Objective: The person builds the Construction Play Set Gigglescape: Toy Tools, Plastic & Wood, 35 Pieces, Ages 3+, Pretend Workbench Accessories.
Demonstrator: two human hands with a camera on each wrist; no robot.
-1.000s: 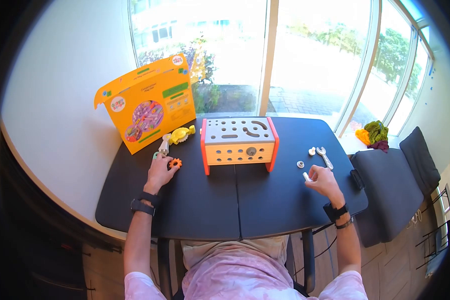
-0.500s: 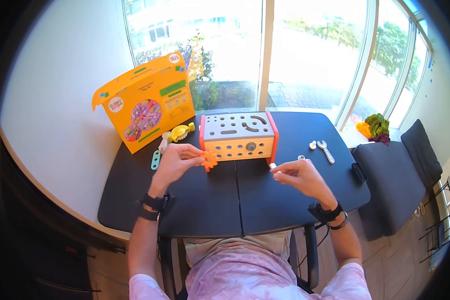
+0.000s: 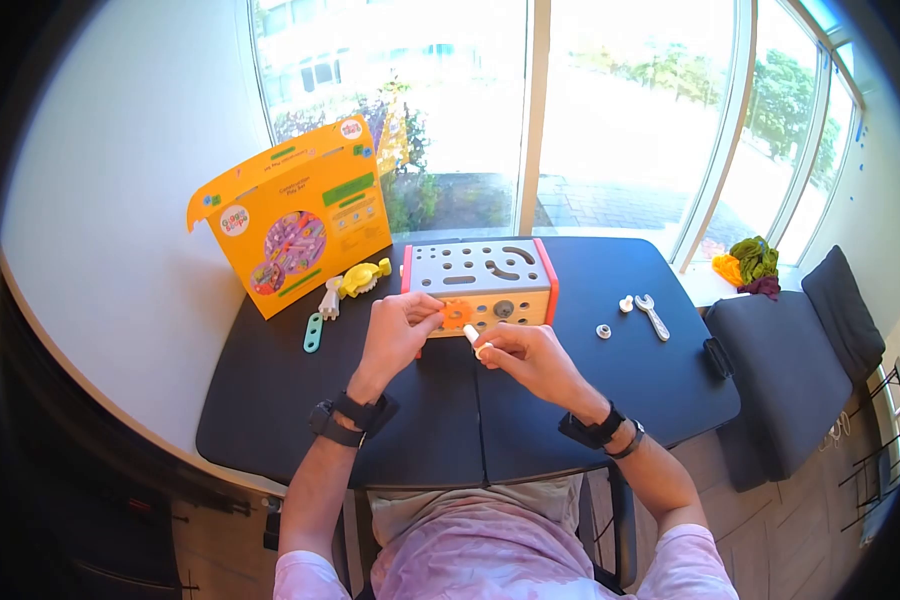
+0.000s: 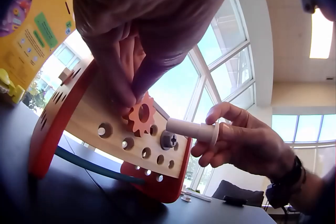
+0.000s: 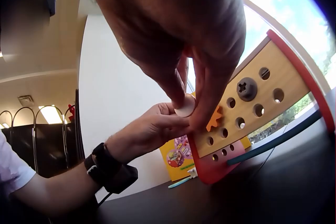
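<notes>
My left hand point(image 3: 395, 338) pinches an orange toy gear point(image 3: 457, 314) at its left edge. The gear is held up close to the perforated wooden front of a toy workbench point(image 3: 536, 305), left of a dark grey cross-slotted screw point(image 3: 504, 310) set in that panel. In my right hand point(image 3: 542, 362) is a white plastic bolt point(image 4: 190, 129), pinched at its head between thumb and fingers. Its shaft points at the panel, just right of the gear in the left wrist view. In the right wrist view, the fingers hide most of the bolt.
A white toy wrench point(image 3: 653, 318), a small white screw point(image 3: 626, 303) and a nut point(image 3: 603, 331) lie at the right of the black table point(image 3: 410, 440). At left are a teal strip point(image 3: 313, 333), a yellow toy tool point(image 3: 362, 279) and an upright orange box point(image 3: 320, 190).
My left hand has picked up the gear and carried it right to the workbench front. My right hand has brought the bolt left from the table's right side, close to the gear.
</notes>
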